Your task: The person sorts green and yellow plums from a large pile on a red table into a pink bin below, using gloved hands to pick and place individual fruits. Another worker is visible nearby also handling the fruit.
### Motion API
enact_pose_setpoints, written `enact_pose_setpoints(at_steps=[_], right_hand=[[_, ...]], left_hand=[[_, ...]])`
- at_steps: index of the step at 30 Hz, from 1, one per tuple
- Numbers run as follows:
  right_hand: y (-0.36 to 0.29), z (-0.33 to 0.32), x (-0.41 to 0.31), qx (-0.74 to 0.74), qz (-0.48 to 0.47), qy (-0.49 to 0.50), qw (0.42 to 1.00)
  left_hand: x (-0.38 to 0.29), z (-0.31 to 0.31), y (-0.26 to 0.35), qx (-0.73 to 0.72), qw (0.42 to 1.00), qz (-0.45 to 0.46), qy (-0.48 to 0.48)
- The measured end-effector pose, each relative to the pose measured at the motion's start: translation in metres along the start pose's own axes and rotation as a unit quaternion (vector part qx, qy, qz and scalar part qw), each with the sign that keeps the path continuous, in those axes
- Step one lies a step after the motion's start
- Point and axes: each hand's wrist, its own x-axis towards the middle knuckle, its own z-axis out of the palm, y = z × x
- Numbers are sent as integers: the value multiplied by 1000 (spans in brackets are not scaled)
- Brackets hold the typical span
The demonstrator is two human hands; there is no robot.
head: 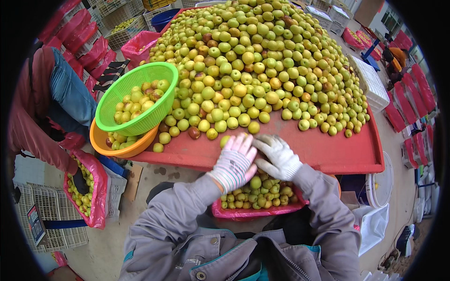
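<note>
A large heap of yellow-green jujubes (242,77), some with brown-red patches, covers most of a red table (337,151). My left hand (235,162), in a striped knit glove, reaches palm down over the front edge. One jujube (224,141) lies beside its fingers. Close by on the right, my right hand (277,157) wears a white knit glove with its fingers bent inward. The undersides of both hands are hidden, so whether they hold fruit cannot be seen. Below them, a pink-lined container (242,213) full of jujubes sits in front of me.
A green basket (137,98) of jujubes rests on an orange basin (116,151) at the table's left corner. Further left, a person's gloved hand (81,181) is in a pink-lined crate (100,196). A white bucket (381,182) stands at right.
</note>
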Motion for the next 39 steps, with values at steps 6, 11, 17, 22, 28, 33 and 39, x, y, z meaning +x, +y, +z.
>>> enact_pose_setpoints(at_steps=[6,11,17,22,28,33,39], right_hand=[[26,6,41,-82,6,137,987],[19,10,45,-45,-36,116,992],[16,-6,22,-79,-2,207,975],[2,7,69,-191,-8,121,974],[-12,-3,15,-72,8,56,996],[-13,-6,9,-88,38,144,985],[-25,10,54,-137,47,64,987]], left_hand=[[16,-4,-13,-4,996,-79,52],[11,5,-32,14,984,-171,45],[-11,-28,-39,70,971,-216,-75],[-22,-29,-57,41,971,-230,-45],[-26,-42,-50,49,959,-273,-62],[-20,-54,-48,59,937,-316,-134],[-17,-43,-55,5,934,-331,-133]])
